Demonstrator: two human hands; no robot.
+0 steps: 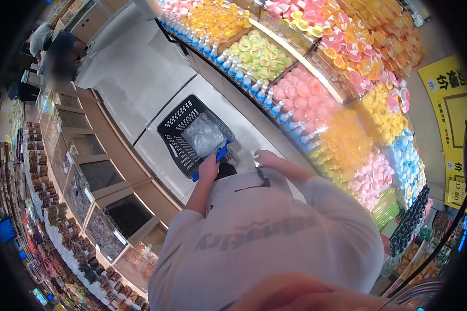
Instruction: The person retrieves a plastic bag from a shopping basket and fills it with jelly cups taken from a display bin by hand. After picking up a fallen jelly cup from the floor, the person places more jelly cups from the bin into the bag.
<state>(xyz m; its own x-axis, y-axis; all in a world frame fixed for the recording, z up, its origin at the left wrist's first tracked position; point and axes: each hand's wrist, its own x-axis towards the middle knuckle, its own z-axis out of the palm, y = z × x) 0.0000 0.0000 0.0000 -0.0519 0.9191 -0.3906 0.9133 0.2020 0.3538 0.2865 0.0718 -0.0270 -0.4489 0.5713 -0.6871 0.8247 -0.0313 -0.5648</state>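
My left hand [208, 168] is closed around the blue handle [222, 151] of a black plastic shopping basket [166, 127]. Through its slotted walls the basket shows a crumpled clear plastic bag [205, 132] lying inside; what the bag contains I cannot make out. My right hand [267, 158] is in front of my white shirt, to the right of the basket. Its fingers are loosely bent with a gap between thumb and fingers, and no object shows in them. A dark strap or cord [264, 179] hangs against the shirt just below it.
Packed jelly cups in many colours [303, 93] fill the display on the right, edged with a row of blue-and-white bottles [244, 78]. Bulk bins [127, 215] line the left side. Grey floor tiles [135, 62] run between. People [62, 49] stand at upper left.
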